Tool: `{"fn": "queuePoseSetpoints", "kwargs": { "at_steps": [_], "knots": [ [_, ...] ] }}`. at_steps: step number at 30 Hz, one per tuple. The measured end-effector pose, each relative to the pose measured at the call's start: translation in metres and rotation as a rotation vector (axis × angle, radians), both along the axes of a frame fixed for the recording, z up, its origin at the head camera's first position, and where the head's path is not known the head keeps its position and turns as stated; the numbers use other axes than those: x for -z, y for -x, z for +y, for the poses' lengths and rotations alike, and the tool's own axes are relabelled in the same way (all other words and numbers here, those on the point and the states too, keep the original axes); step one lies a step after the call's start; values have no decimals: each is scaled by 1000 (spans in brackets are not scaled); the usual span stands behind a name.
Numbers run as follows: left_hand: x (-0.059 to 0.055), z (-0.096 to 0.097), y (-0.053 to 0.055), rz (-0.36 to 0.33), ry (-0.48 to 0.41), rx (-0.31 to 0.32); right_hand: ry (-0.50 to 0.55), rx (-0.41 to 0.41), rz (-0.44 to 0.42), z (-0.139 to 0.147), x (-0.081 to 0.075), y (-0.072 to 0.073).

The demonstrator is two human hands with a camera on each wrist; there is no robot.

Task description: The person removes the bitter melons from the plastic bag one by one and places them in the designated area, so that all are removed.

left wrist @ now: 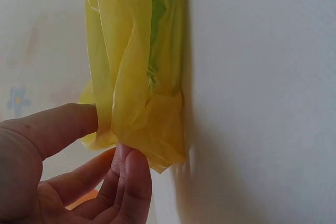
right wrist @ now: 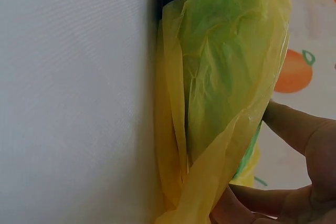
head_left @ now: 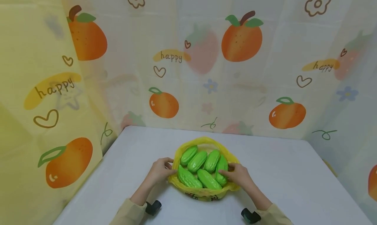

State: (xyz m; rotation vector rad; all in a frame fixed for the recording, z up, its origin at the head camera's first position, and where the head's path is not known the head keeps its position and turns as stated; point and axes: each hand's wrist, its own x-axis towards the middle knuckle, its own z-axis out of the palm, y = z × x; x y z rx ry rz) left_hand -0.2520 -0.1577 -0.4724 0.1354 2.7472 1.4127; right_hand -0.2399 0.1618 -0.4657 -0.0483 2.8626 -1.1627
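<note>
A yellow plastic bag [head_left: 206, 193] stands wide open on the table, its rim spread into a round mouth. Inside lie several glossy, plump green cucumbers [head_left: 198, 161]. At the bag's left side my left hand [head_left: 163, 168] pinches the rim. In the left wrist view, thumb and fingers of that hand [left wrist: 58, 129] hold the thin folded plastic [left wrist: 131, 66]. On the opposite side my right hand [head_left: 238, 175] grips the rim, its thumb inside the mouth over the rightmost cucumber [head_left: 221, 167]. The right wrist view shows green through the bag wall [right wrist: 226, 77].
The white table [head_left: 282, 172] extends around the bag. Fruit-printed cloth [head_left: 182, 31] hangs behind it and along both sides. A black wrist device [head_left: 153, 207] sits at the left cuff, another [head_left: 250, 215] at the right cuff.
</note>
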Motion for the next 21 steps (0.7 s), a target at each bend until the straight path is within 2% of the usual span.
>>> {"fn": "queuePoseSetpoints", "kwargs": {
  "at_steps": [11,14,18,21],
  "knots": [
    [2,-1,7,-10,-8,4,184,14,-106,-4,0,7],
    [3,-3,3,-4,-5,16,227,19,-130,-6,3,6],
    [6,-5,0,2,-5,34,255,25,-145,-9,3,1],
    [8,-6,2,10,-1,40,257,34,-138,-9,2,2]
  ]
}}
